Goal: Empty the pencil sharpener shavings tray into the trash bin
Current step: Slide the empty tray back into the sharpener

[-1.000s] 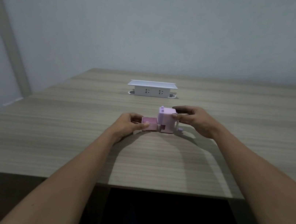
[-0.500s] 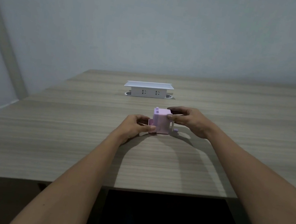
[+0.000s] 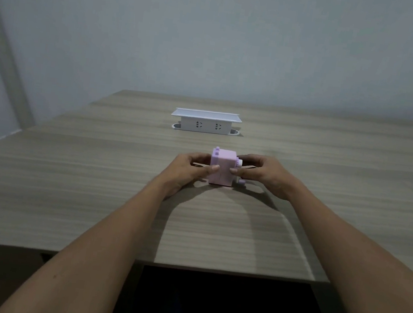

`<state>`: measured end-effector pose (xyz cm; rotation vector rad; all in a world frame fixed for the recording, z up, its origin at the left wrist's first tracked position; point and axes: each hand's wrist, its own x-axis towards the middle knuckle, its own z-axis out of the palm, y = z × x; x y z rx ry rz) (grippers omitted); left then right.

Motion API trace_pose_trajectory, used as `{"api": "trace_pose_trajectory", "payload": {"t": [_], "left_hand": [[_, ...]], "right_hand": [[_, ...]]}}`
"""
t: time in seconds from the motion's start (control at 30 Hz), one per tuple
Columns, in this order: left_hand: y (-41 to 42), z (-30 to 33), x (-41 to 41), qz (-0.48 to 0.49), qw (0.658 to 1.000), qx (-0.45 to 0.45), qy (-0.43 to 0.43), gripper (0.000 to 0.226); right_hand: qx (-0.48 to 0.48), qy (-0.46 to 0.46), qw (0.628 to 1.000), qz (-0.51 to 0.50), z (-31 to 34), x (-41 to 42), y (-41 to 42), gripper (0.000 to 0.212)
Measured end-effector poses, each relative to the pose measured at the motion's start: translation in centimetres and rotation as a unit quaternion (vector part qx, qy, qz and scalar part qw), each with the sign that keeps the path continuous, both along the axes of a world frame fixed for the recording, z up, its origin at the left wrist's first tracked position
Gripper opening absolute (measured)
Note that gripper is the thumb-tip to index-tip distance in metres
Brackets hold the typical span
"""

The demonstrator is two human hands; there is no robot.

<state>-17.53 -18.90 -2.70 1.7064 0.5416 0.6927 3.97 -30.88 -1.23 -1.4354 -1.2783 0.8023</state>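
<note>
The small lilac plastic pencil sharpener (image 3: 222,167) stands upright on the pale wood-grain table (image 3: 87,192), with both hands' fingers clamped on it: left hand (image 3: 189,170) on its left side, right hand (image 3: 264,174) on its right (by the crank). A white socket box (image 3: 206,121) sits well behind.

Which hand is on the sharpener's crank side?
The right hand: it grips the pink sharpener beside the crank knob, while the left hand holds the opposite side.

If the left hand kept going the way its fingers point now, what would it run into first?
The left hand points right, and its fingers already touch the pink pencil sharpener. That comes first; beyond it, probably the right hand on the other side.
</note>
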Motion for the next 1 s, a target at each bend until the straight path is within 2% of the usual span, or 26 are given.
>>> {"api": "trace_pose_trajectory", "payload": {"t": [0.23,0.57,1.0], "left_hand": [[2.3,2.2,2.2,0.030,0.999,0.024,0.010,0.047],[9.1,5.3,8.6,0.018,0.997,0.069,0.029,0.038],[17.2,4.0,17.0,0.068,0.993,0.081,0.055,0.045]], "right_hand": [[0.026,-0.014,1.000,-0.008,2.2,1.2,2.2,0.049],[0.056,-0.001,0.998,-0.042,4.4,6.6,9.1,0.048],[0.053,-0.026,0.996,-0.070,3.0,14.2,18.1,0.050]]}}
